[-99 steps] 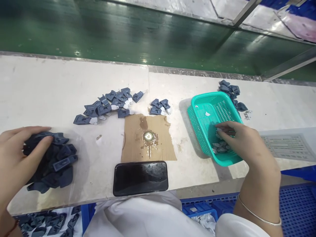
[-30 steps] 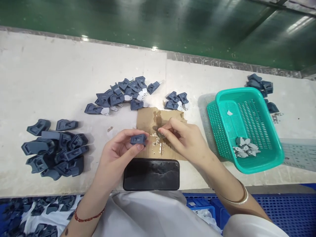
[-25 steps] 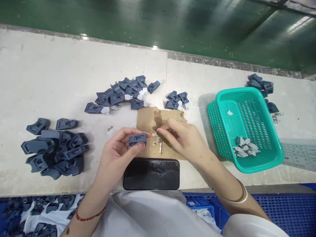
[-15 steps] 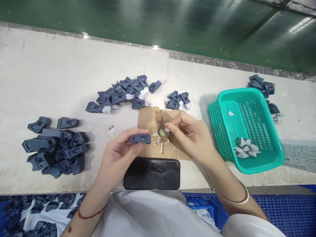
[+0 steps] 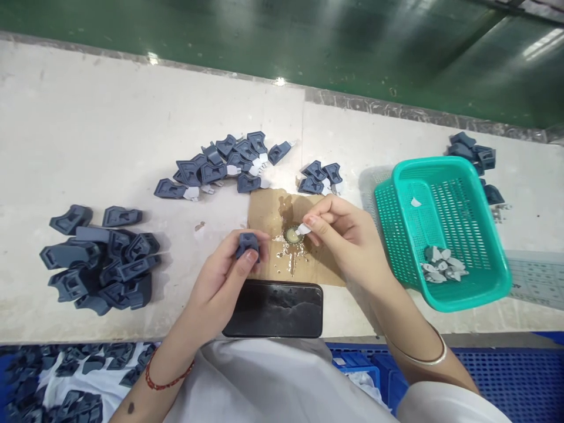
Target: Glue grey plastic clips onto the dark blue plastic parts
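Note:
My left hand (image 5: 227, 267) is closed on a dark grey plastic part (image 5: 248, 243), held between thumb and fingers with one end turned toward me. A small white plastic piece (image 5: 303, 229) is pinched in my right hand (image 5: 341, 238). Its tip is at a small round cap (image 5: 293, 235) with pale liquid inside; whether it touches the liquid I cannot tell. The cap sits on a brown cardboard sheet (image 5: 324, 267) that has wet spots and drips around it.
A black phone (image 5: 277, 310) lies in front of me. Grey parts are piled at left (image 5: 101, 258); others with white pieces attached (image 5: 214, 170) lie further back. A green basket (image 5: 385, 235) at right holds several white pieces (image 5: 445, 267). Grey parts (image 5: 469, 153) lie behind it.
My left hand has turned the grey part from lying lengthwise to end-on. The white piece in my right hand now shows clearly, its tip at the cap.

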The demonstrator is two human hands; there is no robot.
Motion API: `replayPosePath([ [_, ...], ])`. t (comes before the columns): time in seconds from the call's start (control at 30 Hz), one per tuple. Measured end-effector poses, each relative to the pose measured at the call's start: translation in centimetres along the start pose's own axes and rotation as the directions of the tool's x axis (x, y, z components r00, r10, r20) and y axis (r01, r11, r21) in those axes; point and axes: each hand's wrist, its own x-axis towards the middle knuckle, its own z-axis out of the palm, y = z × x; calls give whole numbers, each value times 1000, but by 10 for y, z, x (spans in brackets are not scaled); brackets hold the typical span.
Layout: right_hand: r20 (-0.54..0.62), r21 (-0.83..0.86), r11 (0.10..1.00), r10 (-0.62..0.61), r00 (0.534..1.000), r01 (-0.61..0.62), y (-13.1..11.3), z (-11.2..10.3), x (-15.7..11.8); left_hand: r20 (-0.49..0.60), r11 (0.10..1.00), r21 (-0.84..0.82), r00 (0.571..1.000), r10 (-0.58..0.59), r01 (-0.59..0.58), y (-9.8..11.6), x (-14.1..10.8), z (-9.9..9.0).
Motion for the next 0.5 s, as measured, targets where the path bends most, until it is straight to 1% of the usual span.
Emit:
replayPosePath([
  [0.13, 26, 70, 996, -48, 999, 46, -3, 4, -1, 54, 989, 145, 998, -17, 9, -3, -1, -3],
  [0.23, 47, 66, 992, -113, 992, 110, -7, 9, -4, 128, 977, 213, 991, -30, 2, 1, 0, -4],
  [0.37, 101, -39, 978, -198, 975, 203, -11, 14, -7, 171, 970, 242, 985, -13, -29, 5, 2, -3],
  [0.5, 137, -154, 949, -256, 957, 276, -12, 17, -7, 193, 972, 232, 981, -25, -21, 4, 2, -3],
])
